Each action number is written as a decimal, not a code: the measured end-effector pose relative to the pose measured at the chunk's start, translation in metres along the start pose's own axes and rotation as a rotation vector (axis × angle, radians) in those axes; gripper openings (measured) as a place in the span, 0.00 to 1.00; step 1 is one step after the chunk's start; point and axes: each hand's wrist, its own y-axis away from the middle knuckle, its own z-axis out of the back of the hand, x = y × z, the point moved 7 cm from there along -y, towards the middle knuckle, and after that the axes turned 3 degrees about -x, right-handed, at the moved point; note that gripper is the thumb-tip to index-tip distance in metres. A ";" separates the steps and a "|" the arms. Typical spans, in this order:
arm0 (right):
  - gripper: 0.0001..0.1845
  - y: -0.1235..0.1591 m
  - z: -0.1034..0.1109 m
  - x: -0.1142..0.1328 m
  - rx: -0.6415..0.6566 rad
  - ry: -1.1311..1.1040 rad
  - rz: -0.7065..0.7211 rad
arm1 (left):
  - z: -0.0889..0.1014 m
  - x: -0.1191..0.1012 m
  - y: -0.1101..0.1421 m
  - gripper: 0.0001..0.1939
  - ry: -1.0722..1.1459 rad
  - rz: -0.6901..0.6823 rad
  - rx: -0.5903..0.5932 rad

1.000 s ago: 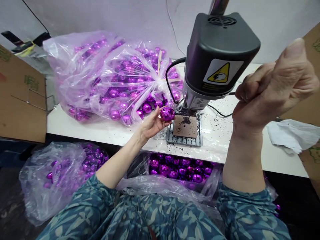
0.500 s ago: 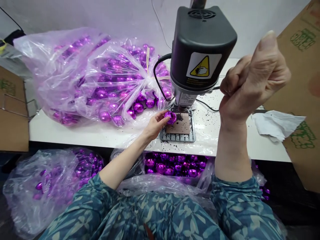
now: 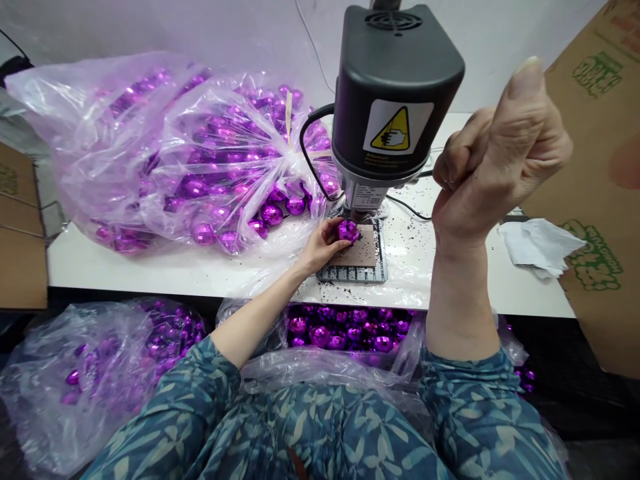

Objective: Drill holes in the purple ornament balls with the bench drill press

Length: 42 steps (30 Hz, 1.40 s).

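Observation:
Between the thumb and fingers of my left hand [image 3: 320,249] is a small purple mirror ball [image 3: 349,231]. It is just below the chuck of a black drill press [image 3: 397,87], above a brown square board [image 3: 364,250] on the slotted metal base [image 3: 350,274]. The drill's tip is hidden, so I cannot tell whether it touches the ball. My right hand [image 3: 505,150] is raised beside the motor housing, its fingers curled closed and the thumb on top. Whatever lies inside that fist is out of sight.
A large clear bag [image 3: 165,153] of purple balls covers the table's left side. Below the table edge lie more balls [image 3: 345,330] in an opened bag, with another bag [image 3: 80,380] to the left. Cardboard boxes [image 3: 600,200] flank the table; a white cloth [image 3: 540,243] lies right.
My left hand has brought the mirror ball slightly right and closer under the chuck, and its grip has shifted. My right hand stays raised and closed. The whole view has shifted a little.

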 end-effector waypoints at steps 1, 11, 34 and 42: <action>0.26 0.000 0.000 0.001 0.006 -0.009 0.001 | -0.001 0.002 0.000 0.34 0.003 -0.007 0.007; 0.29 0.000 0.000 0.001 0.010 0.032 0.029 | -0.017 -0.015 0.014 0.30 -0.224 -0.145 0.053; 0.33 0.044 0.020 0.013 -0.015 0.050 0.177 | -0.021 -0.018 0.017 0.27 -0.206 -0.131 -0.017; 0.22 0.058 0.027 0.014 0.087 -0.003 0.461 | -0.022 -0.019 0.018 0.27 -0.234 -0.161 -0.002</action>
